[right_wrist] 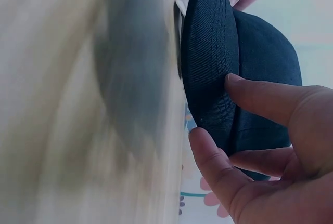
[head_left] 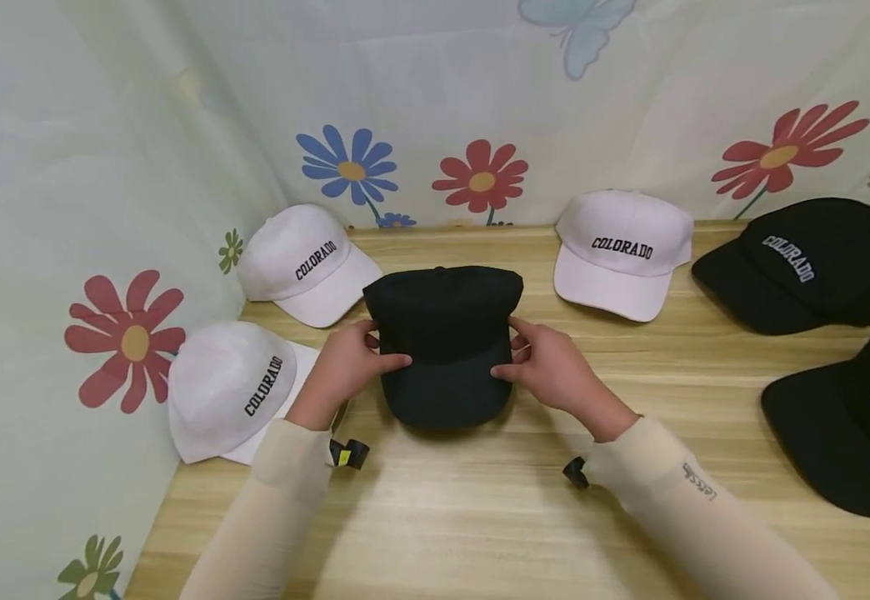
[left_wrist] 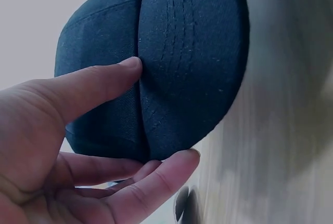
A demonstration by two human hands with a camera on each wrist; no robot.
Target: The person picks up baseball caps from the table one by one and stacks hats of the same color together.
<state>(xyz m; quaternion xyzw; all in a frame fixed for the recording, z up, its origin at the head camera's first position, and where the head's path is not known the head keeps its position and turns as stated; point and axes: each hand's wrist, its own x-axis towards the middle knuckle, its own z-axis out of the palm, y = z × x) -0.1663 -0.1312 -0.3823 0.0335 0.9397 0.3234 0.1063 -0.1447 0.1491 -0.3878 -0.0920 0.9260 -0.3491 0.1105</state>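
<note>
Between both hands is a black cap (head_left: pixel 442 350), its brim toward me and its crown top creased flat. My left hand (head_left: pixel 348 358) grips its left side, the thumb on the front where brim meets crown and the other fingers at the edge. Opposite it, my right hand (head_left: pixel 555 367) pinches the right side in the same way. In the left wrist view the stitched brim of the black cap (left_wrist: pixel 192 57) shows beside the thumb. The right wrist view shows the cap (right_wrist: pixel 210 63) apart from the table, whose surface lies off to the side.
Two white COLORADO caps (head_left: pixel 292 258) lie at the left, and another white cap (head_left: pixel 618 250) stands at the back right. Two black COLORADO caps (head_left: pixel 810 267) sit on the right. Flower-printed curtains (head_left: pixel 420 92) border the wooden table (head_left: pixel 450 517).
</note>
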